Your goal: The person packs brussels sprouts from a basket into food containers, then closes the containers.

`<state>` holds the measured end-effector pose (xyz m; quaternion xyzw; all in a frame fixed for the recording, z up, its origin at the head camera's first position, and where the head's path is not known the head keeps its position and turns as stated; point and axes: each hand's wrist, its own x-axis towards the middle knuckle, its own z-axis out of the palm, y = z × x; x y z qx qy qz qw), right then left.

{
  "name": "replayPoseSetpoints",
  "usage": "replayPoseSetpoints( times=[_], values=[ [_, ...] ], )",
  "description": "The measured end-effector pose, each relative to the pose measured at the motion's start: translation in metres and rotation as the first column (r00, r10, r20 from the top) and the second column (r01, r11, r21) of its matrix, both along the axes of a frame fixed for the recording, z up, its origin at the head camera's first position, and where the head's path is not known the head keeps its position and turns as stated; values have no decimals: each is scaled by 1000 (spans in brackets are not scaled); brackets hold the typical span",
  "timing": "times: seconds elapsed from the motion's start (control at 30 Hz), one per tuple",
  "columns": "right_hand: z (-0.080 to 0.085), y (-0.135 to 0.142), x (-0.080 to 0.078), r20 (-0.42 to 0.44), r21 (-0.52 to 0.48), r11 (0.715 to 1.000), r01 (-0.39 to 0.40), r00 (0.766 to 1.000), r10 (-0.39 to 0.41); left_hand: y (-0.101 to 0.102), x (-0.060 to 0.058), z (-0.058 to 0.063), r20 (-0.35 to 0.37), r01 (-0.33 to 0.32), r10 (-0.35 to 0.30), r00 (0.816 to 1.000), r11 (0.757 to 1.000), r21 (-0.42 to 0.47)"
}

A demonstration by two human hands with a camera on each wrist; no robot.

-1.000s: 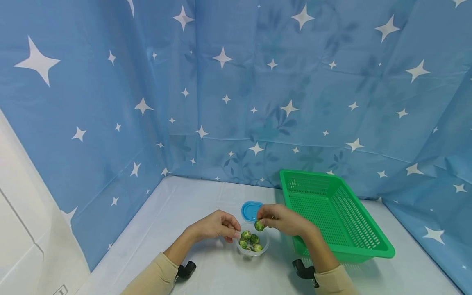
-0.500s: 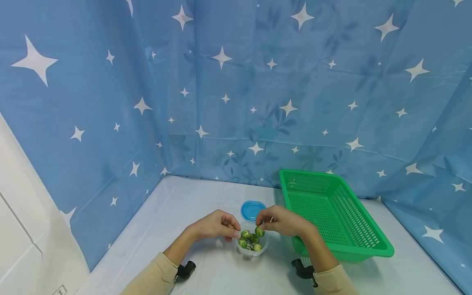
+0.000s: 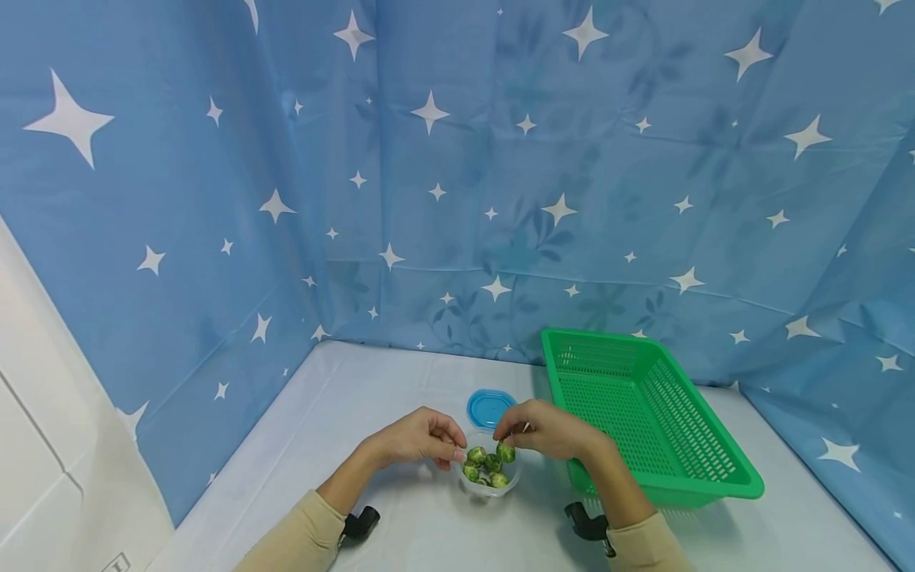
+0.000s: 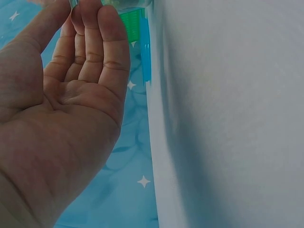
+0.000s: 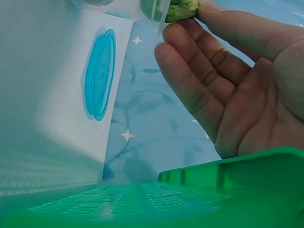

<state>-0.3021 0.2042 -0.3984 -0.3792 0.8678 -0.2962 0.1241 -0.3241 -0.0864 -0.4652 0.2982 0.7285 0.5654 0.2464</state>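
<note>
A clear plastic container (image 3: 480, 491) with several Brussels sprouts (image 3: 493, 462) in it stands on the table between the two hands. My left hand (image 3: 422, 437) pinches the container's left rim between thumb and fingers; in the left wrist view that hand (image 4: 85, 71) reaches the container at the top edge. Over the right side of the container, my right hand (image 3: 546, 429) pinches one Brussels sprout (image 3: 506, 452). The right wrist view shows this held sprout (image 5: 183, 10) at the container's wall, under the thumb; its far side is hidden.
Just behind the container lies a blue lid (image 3: 490, 408). To the right, a large green perforated basket (image 3: 715, 485) stands close to the right forearm. A blue curtain with white stars (image 3: 457, 199) hangs behind and beside the white table (image 3: 386, 373).
My right hand has lowered the Brussels sprout slightly, from above the container's back edge to its right inner side. The left hand stays at the rim.
</note>
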Motion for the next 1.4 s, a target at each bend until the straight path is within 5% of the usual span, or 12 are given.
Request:
replayPoseSetpoints(
  times=[1.4],
  values=[
    [-3, -5, -1, -14, 41, 999, 2, 1000, -1, 1, 0, -2, -16, -14, 14, 1000, 1000, -5]
  ],
)
